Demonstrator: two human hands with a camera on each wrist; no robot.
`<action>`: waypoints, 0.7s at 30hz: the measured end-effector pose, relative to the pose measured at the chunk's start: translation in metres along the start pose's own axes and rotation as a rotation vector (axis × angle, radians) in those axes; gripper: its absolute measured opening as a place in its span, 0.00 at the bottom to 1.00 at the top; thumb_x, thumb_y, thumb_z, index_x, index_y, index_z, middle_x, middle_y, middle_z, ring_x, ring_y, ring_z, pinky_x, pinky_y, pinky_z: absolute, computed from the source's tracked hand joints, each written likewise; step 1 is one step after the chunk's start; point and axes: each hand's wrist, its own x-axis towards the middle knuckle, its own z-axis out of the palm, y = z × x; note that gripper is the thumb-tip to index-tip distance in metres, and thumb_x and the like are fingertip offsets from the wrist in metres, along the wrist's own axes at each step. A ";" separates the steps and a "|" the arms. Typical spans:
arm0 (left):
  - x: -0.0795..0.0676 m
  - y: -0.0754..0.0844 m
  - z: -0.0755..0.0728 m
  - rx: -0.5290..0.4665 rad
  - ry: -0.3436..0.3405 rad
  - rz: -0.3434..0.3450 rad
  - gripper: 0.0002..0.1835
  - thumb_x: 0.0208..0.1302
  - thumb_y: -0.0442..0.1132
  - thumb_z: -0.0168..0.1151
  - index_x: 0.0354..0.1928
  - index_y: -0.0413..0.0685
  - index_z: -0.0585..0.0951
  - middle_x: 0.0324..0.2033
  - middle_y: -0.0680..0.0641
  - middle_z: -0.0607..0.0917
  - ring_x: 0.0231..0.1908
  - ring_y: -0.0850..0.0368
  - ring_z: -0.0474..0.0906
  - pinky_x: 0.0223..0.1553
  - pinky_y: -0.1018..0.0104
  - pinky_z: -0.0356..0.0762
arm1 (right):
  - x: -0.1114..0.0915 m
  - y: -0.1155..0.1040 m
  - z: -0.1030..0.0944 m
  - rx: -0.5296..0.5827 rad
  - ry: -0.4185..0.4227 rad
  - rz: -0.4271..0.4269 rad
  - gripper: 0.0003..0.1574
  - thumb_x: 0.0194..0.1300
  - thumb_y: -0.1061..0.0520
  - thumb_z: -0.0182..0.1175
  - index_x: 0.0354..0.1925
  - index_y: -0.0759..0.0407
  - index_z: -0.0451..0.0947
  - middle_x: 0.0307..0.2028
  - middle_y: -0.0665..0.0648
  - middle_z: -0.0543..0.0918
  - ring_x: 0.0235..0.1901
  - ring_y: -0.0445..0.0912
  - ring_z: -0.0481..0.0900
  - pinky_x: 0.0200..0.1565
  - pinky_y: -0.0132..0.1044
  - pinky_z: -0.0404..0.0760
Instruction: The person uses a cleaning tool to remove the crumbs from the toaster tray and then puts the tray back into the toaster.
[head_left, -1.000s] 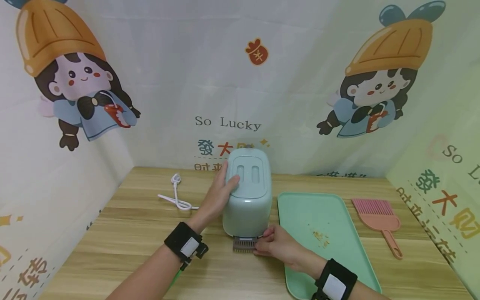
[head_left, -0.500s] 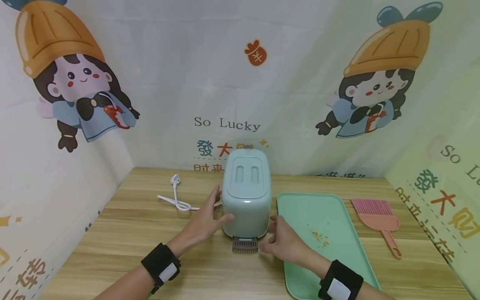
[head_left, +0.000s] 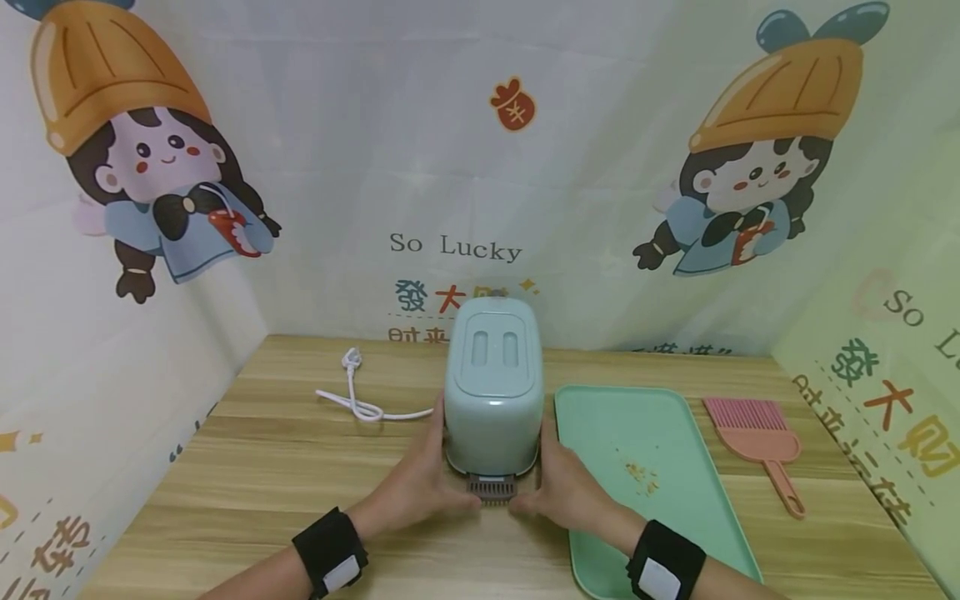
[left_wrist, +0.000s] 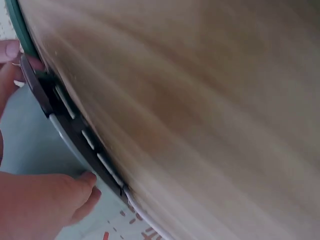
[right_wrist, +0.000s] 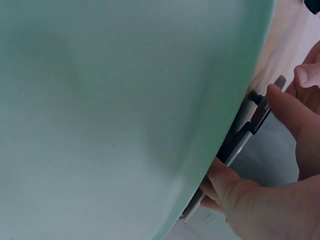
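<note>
A pale blue-green toaster (head_left: 495,433) with a lid stands in the middle of the table in the head view. From the bottom of its near end sticks out a dark ribbed crumb tray (head_left: 492,490). My left hand (head_left: 418,479) holds the toaster's lower left side, its thumb reaching to the crumb tray's edge. On the opposite side my right hand (head_left: 568,483) does likewise. In the right wrist view, its thumb (right_wrist: 287,107) touches the dark crumb tray (right_wrist: 261,114) while its fingers lie along the base. The left wrist view shows fingers (left_wrist: 82,192) against the toaster's base.
A green tray (head_left: 675,425) with yellowish crumbs (head_left: 642,477) lies close on the right. Beyond it is a pink brush (head_left: 750,425) with a dustpan-like head and handle. The white power cord (head_left: 363,410) and its plug lie left of the toaster on the wooden table (head_left: 262,467).
My left hand has come down from the toaster's lid to its lower left side. My right hand has shifted from the crumb tray's right edge to a hold along the toaster's lower right side.
</note>
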 end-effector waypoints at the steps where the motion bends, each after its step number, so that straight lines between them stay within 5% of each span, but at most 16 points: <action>1: 0.000 -0.002 0.002 0.003 0.008 0.006 0.80 0.28 0.33 0.83 0.73 0.57 0.29 0.73 0.47 0.44 0.69 0.50 0.47 0.65 0.49 0.51 | 0.000 -0.001 0.000 -0.008 0.005 0.005 0.75 0.40 0.53 0.79 0.71 0.57 0.37 0.65 0.64 0.65 0.62 0.52 0.64 0.60 0.48 0.66; 11: 0.001 -0.034 0.016 0.144 0.068 0.009 0.84 0.20 0.31 0.84 0.72 0.59 0.27 0.72 0.49 0.47 0.68 0.55 0.48 0.66 0.53 0.51 | 0.003 -0.002 0.003 -0.071 0.045 0.000 0.72 0.40 0.54 0.80 0.69 0.63 0.41 0.60 0.68 0.69 0.58 0.54 0.69 0.58 0.48 0.70; 21: 0.002 -0.033 0.017 0.145 0.084 -0.019 0.82 0.23 0.25 0.81 0.73 0.61 0.29 0.71 0.51 0.50 0.67 0.56 0.51 0.65 0.56 0.53 | 0.003 -0.001 0.004 -0.098 0.072 0.000 0.65 0.41 0.55 0.79 0.67 0.65 0.47 0.55 0.69 0.74 0.53 0.55 0.74 0.52 0.48 0.74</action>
